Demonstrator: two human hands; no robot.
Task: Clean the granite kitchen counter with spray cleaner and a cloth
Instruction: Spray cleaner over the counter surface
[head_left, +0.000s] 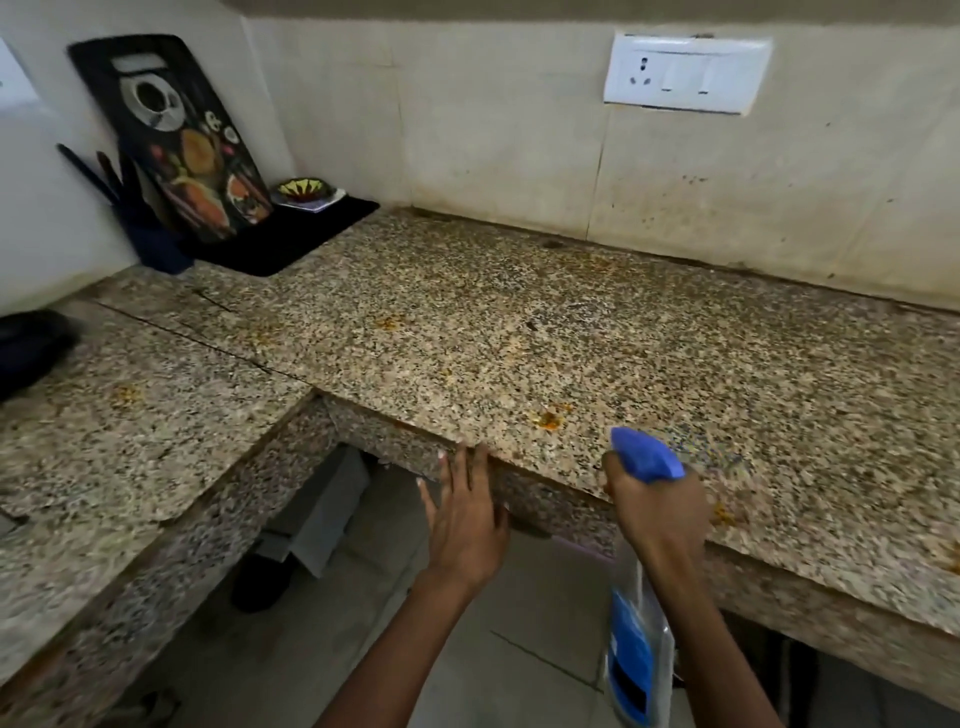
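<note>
The speckled granite counter runs in an L from the left to the far right, with orange stains scattered on it, one stain near the front edge. My right hand grips the neck of a spray bottle with a blue trigger head, nozzle pointing over the counter's front edge. My left hand is spread flat, its fingertips touching the counter's front edge. No cloth is in view.
A printed cutting board leans on the wall at the back left above a black mat, with a blue utensil holder and a small bowl. A dark object sits at the far left. A socket plate is on the wall.
</note>
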